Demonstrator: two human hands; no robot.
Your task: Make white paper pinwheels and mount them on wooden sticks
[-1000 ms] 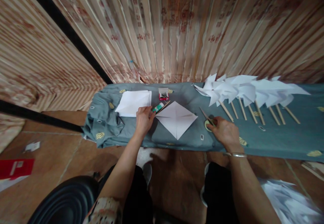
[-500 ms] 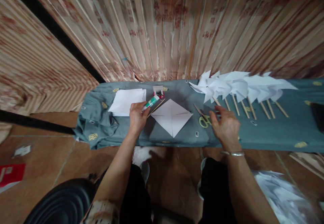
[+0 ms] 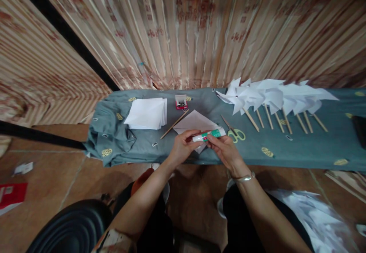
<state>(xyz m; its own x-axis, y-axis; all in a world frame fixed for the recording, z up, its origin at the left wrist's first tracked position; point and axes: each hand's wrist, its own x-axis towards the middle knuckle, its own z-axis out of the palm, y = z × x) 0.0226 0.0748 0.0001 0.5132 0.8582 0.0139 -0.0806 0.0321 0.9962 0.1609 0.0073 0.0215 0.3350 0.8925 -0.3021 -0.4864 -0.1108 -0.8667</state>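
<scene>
- Your left hand (image 3: 184, 146) pinches the left end of a white-and-green cylindrical glue stick (image 3: 215, 133) between thumb and fingers.
- Your right hand (image 3: 225, 150) grips the same glue stick nearer its right end, its fingers drawn in narrow around it.
- The glue stick lies nearly level between your two hands, in front of a creased, diamond-set white paper square (image 3: 194, 120), which they partly hide.
- Just right of your right hand's fingers lie scissors with yellow-green handles (image 3: 236, 135), blades pointing away from you.
- Beyond your left hand, a thin wooden stick (image 3: 174, 124) slants beside the paper square, near a small open red box (image 3: 181, 105).
- Farther left of your left hand sits a stack of white paper sheets (image 3: 146, 114).
- Beyond and right of your right hand, white paper pinwheels on wooden sticks (image 3: 271, 96) overlap in a row on the grey-green cloth-covered tabletop (image 3: 303, 150).
</scene>
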